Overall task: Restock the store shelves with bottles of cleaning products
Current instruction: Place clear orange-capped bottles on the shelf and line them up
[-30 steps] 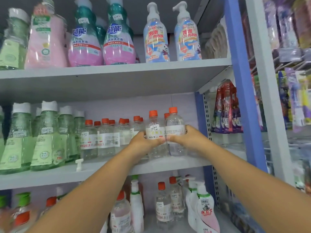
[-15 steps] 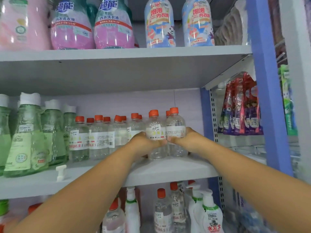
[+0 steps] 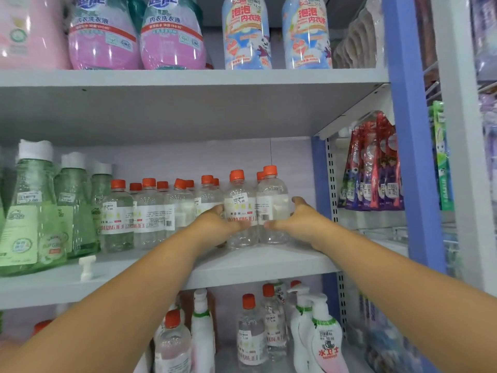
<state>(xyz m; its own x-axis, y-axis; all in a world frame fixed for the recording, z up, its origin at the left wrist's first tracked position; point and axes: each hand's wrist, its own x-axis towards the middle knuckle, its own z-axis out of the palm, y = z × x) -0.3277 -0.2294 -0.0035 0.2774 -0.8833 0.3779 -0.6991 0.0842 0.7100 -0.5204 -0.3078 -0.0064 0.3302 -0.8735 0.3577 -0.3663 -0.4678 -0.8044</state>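
Now my left hand (image 3: pixel 215 224) grips one orange-capped clear bottle (image 3: pixel 240 208), my right hand (image 3: pixel 301 222) its touching twin (image 3: pixel 272 203); both stand upright at the middle shelf's (image 3: pixel 255 262) right end.

Two clear orange-capped bottles, left bottle (image 3: pixel 239 211) and right bottle (image 3: pixel 273 208), are stood upright and touching on the middle shelf (image 3: pixel 255 265). The left bottle is gripped by the left hand (image 3: pixel 215 224), the right one by the right hand (image 3: pixel 301 222). More orange-capped bottles (image 3: pixel 150 211) and green bottles (image 3: pixel 32 211) are seen to the left.
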